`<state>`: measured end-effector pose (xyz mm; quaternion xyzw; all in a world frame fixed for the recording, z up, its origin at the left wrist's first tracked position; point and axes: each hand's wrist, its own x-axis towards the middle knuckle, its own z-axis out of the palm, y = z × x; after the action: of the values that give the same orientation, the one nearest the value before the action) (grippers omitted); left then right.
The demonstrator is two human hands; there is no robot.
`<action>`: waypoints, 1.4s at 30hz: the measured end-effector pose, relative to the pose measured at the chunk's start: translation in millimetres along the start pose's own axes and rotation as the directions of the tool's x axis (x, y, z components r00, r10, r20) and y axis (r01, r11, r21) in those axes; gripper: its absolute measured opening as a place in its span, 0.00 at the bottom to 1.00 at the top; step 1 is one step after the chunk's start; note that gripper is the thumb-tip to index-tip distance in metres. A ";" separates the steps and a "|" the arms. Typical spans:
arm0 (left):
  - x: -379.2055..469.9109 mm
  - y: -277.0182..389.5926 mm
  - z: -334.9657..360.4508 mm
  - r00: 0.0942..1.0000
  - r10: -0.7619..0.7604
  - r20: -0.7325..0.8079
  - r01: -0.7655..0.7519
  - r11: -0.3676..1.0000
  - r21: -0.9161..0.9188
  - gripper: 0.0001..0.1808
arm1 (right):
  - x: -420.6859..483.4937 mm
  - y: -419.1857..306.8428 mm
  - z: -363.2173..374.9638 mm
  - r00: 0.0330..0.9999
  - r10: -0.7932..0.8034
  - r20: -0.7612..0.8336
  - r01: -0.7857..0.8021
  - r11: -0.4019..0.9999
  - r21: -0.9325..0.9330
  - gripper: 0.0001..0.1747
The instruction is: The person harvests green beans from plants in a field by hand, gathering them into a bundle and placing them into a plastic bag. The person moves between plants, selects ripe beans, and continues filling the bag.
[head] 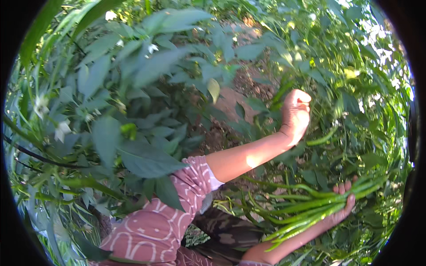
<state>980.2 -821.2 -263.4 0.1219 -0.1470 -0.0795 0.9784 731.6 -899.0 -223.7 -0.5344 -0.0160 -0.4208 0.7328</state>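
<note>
My left hand (297,111) is raised at the right of centre with its fingers curled in, in front of pepper plants. Long green shapes lie just behind it; whether it holds anything is hidden. Lower right, my right hand (346,202) is closed around a bunch of long, thin green peppers (309,207), which stick out on both sides of the palm. A single green pepper (322,137) hangs among the leaves between my two hands.
Dense pepper plants with broad leaves (149,161) and white flowers (62,130) surround me, some very near the camera at the left. Brown soil (233,99) shows between the plants. My camouflage-patterned trousers (226,227) and pink patterned top (149,229) are at the bottom.
</note>
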 end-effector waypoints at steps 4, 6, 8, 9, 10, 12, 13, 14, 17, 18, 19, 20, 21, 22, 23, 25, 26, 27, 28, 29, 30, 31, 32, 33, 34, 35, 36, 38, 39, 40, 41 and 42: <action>77.4 -12.9 -50.7 0.974 0.210 -0.082 -0.200 0.973 0.118 0.08 | -2.1 -8.2 -10.1 0.994 -0.002 0.109 0.001 1.000 0.010 0.35; 103.4 -15.2 -60.8 0.993 0.114 -0.017 -0.116 0.979 -0.167 0.07 | -5.1 -8.8 -7.6 0.998 -0.017 0.065 0.019 0.999 -0.034 0.35; 128.6 -8.8 -63.4 0.996 0.093 -0.013 -0.093 0.963 -0.253 0.07 | -7.8 -8.4 -1.9 0.998 -0.023 0.058 0.025 0.999 -0.038 0.35; 140.2 -5.0 -61.6 0.993 0.111 -0.045 -0.119 0.960 -0.255 0.08 | -9.5 -8.2 1.0 1.000 -0.019 0.000 0.019 1.000 -0.020 0.35; 151.7 0.9 -58.7 0.971 0.212 -0.111 -0.219 0.974 -0.056 0.07 | -9.3 -7.5 5.0 0.999 -0.031 -0.025 0.030 0.999 -0.038 0.35; 160.7 10.7 -52.4 0.949 0.288 -0.128 -0.251 0.936 0.246 0.05 | -8.9 -6.2 11.6 0.999 -0.022 -0.041 0.021 0.999 -0.032 0.35; 157.2 14.1 -49.2 0.942 0.314 -0.120 -0.207 0.822 0.530 0.06 | -8.4 -5.3 14.7 0.998 -0.028 -0.051 0.027 0.999 -0.022 0.36; 151.9 17.8 -44.6 0.946 0.303 -0.115 -0.112 0.637 0.762 0.07 | -7.9 -4.5 17.3 0.997 -0.031 -0.070 0.029 0.999 -0.029 0.36; 114.0 24.6 -32.6 0.925 0.329 0.192 -0.303 0.332 0.893 0.09 | -4.6 -2.0 23.8 0.993 -0.040 -0.115 0.033 0.997 -0.068 0.40; 94.9 18.4 -23.7 0.993 0.036 0.110 -0.079 0.906 0.416 0.07 | -5.3 -1.7 24.4 0.996 -0.034 -0.088 0.029 0.998 -0.059 0.40; 90.6 18.1 -15.7 0.947 -0.076 0.311 -0.179 0.680 0.711 0.06 | -4.2 -1.1 25.3 0.993 -0.039 -0.115 0.034 0.998 -0.045 0.40; 84.3 14.0 -6.9 0.892 -0.088 0.443 -0.324 0.559 0.763 0.05 | -3.1 -1.4 25.8 0.994 -0.034 -0.105 0.030 0.999 -0.045 0.40; 82.0 8.5 2.6 0.798 -0.113 0.592 -0.497 0.432 0.752 0.04 | -2.9 -1.8 25.9 0.995 -0.022 -0.094 0.019 0.999 -0.029 0.39; 86.0 2.1 14.3 0.752 -0.245 0.612 -0.056 0.901 0.430 0.05 | 0.1 -3.0 26.8 0.994 -0.016 -0.106 0.013 0.999 -0.031 0.39; 88.0 -6.9 24.5 0.763 -0.393 0.514 0.328 0.920 0.215 0.05 | -0.3 -3.7 26.9 0.999 -0.006 -0.051 0.005 1.000 -0.025 0.38; 94.2 -23.3 39.7 0.772 -0.178 0.611 0.010 0.964 0.267 0.06 | 5.6 -6.2 28.5 0.994 -0.050 -0.101 0.051 0.999 0.000 0.37; 96.2 -29.2 46.3 0.670 0.131 0.731 -0.522 0.784 0.338 0.06 | 7.9 -7.5 30.7 0.995 -0.049 -0.083 0.049 0.999 -0.004 0.37; 95.2 -33.3 49.7 0.679 -0.036 0.733 -0.612 0.525 0.592 0.08 | 8.8 -8.4 34.1 0.994 -0.058 -0.091 0.058 0.998 0.001 0.37; 93.6 -37.1 54.0 0.632 -0.119 0.766 -0.765 0.062 0.641 0.11 | 9.9 -9.4 35.9 0.996 -0.053 -0.076 0.056 0.998 0.034 0.37; 90.5 -36.2 56.8 0.691 -0.212 0.691 -0.712 -0.036 0.701 0.11 | 10.4 -10.2 41.2 0.994 -0.046 -0.101 0.053 0.996 0.069 0.37; 87.8 -36.2 58.4 0.734 -0.284 0.617 -0.667 -0.133 0.733 0.11 | 10.1 -10.4 42.3 0.993 -0.056 -0.103 0.063 0.996 0.070 0.38; 86.5 -31.6 61.0 0.736 -0.305 0.604 -0.675 -0.263 0.690 0.11 | 8.7 -9.9 48.0 0.993 -0.071 -0.099 0.078 0.994 0.071 0.38; 85.9 -28.4 62.1 0.713 -0.439 0.547 -0.701 -0.470 0.536 0.11 | 9.2 -10.1 48.0 0.989 -0.073 -0.132 0.084 0.994 0.077 0.38; 87.1 -22.6 64.9 0.688 -0.367 0.627 -0.712 -0.510 0.483 0.10 | 8.6 -10.5 51.3 0.985 -0.081 -0.153 0.092 0.994 0.062 0.38; 90.1 -18.9 67.2 0.636 -0.193 0.747 -0.734 -0.450 0.509 0.10 | 8.2 -10.5 51.8 0.983 -0.074 -0.169 0.087 0.994 0.068 0.37; 96.3 -16.1 70.9 0.692 -0.068 0.718 -0.698 -0.314 0.643 0.08 | 8.3 -11.2 52.5 0.981 -0.067 -0.182 0.084 0.993 0.086 0.36; 103.0 -13.9 73.8 0.649 0.020 0.760 -0.729 -0.268 0.630 0.07 | 8.3 -11.7 53.3 0.981 -0.061 -0.185 0.076 0.994 0.077 0.35; 119.3 -13.9 78.5 0.665 -0.032 0.746 -0.717 -0.306 0.626 0.06 | 9.2 -13.8 53.4 0.982 -0.032 -0.186 0.049 0.995 0.085 0.35; 128.7 -15.5 79.7 0.705 0.055 0.707 -0.686 -0.204 0.699 0.06 | 9.9 -14.9 52.5 0.983 -0.010 -0.184 0.029 0.994 0.101 0.35; 132.5 -20.2 79.1 0.896 0.093 0.434 -0.415 0.520 0.747 0.06 | 9.8 -15.8 53.1 0.994 -0.027 -0.104 0.035 0.996 0.080 0.36; 138.2 -23.6 78.1 0.961 -0.105 0.257 -0.064 0.818 0.571 0.07 | 9.6 -16.8 53.4 0.994 -0.020 -0.103 0.029 0.996 0.080 0.36; 144.7 -26.3 77.6 0.962 -0.244 0.124 0.181 0.908 0.379 0.08 | 9.4 -16.8 53.6 0.995 -0.015 -0.101 0.023 0.997 0.080 0.36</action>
<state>1089.8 -890.8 -159.5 0.3092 -0.2271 -0.1673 0.9082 749.9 -863.1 -183.3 -0.4824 -0.0014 -0.4529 0.7498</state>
